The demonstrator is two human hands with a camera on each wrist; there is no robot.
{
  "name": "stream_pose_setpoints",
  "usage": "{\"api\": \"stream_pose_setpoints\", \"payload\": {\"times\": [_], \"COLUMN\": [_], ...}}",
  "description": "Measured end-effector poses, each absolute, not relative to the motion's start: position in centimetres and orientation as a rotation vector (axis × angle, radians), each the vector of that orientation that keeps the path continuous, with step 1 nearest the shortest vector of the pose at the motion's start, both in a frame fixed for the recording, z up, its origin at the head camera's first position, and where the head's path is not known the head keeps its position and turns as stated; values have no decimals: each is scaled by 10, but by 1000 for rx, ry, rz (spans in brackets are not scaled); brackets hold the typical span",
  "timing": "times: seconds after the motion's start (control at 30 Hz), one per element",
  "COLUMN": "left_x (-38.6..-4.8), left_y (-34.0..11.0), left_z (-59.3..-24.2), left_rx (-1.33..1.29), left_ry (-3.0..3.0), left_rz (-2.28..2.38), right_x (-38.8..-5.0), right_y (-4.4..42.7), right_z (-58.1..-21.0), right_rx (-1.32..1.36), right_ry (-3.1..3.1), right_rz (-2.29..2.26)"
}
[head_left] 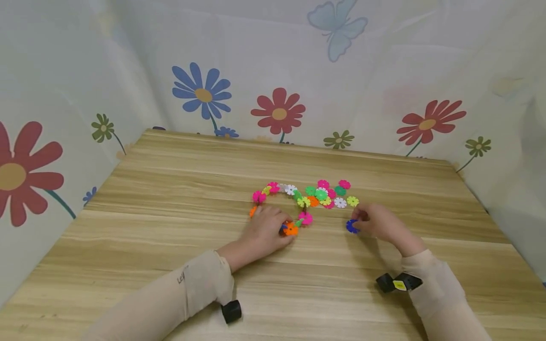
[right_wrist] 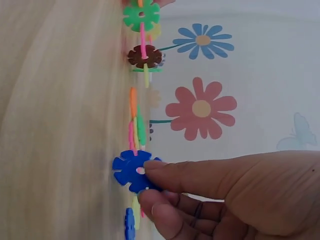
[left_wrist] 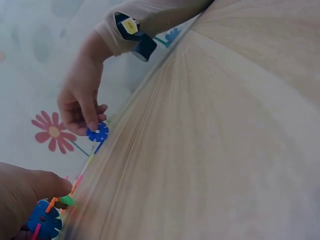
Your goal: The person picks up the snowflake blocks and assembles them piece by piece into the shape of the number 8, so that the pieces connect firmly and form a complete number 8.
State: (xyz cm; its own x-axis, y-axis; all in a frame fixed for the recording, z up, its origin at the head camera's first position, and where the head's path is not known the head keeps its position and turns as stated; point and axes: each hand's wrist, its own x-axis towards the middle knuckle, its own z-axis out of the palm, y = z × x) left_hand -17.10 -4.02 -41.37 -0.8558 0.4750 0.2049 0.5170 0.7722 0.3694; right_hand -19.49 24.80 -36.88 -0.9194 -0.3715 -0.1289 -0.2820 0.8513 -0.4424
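Here's the right hand (head_left: 378,222) low over the table (head_left: 192,189), its grip pinching a blue disc (head_left: 351,226) by the rim, thumb against fingers! Across from it, the left hand (head_left: 265,230) grips the near edge of a ring (head_left: 291,190), thumb and fingers round it just beside an orange disc (head_left: 291,230).

The relation that counts, it seems, is this one: the ring lies to the left of the blue disc, not touching, the disc about level with the ring's near side. Both are roundish, so no long axis to read; the right hand has the disc, the left is nearer the ring.

And the looks! Flat, deep blue, notched like a flower, a small hole in the middle. The ring links similar pieces in pink, orange, white, yellow and green. Loose discs (head_left: 322,193) lie beyond; a second blue piece (right_wrist: 129,223) shows edge-on nearby, and whether it joins the held one, can't tell.
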Motion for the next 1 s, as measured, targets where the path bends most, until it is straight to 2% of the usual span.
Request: {"api": "stream_pose_setpoints", "payload": {"times": [0.27,0.63,1.0], "left_x": [-171,-171,-172], "left_y": [-41,-41,-42], "left_z": [-414,-415,-417], "left_rx": [-820,-842,-864], "left_ry": [-2853,-2817,-2783], "left_rz": [-645,-649,-652], "right_x": [-189,-173,-170], "right_y": [238,192,174], "right_z": [-363,-379,-396], "right_rx": [-515,-798,-964], "right_ry": [2821,2884,2974], "right_rz": [-757,-958,-931]}}
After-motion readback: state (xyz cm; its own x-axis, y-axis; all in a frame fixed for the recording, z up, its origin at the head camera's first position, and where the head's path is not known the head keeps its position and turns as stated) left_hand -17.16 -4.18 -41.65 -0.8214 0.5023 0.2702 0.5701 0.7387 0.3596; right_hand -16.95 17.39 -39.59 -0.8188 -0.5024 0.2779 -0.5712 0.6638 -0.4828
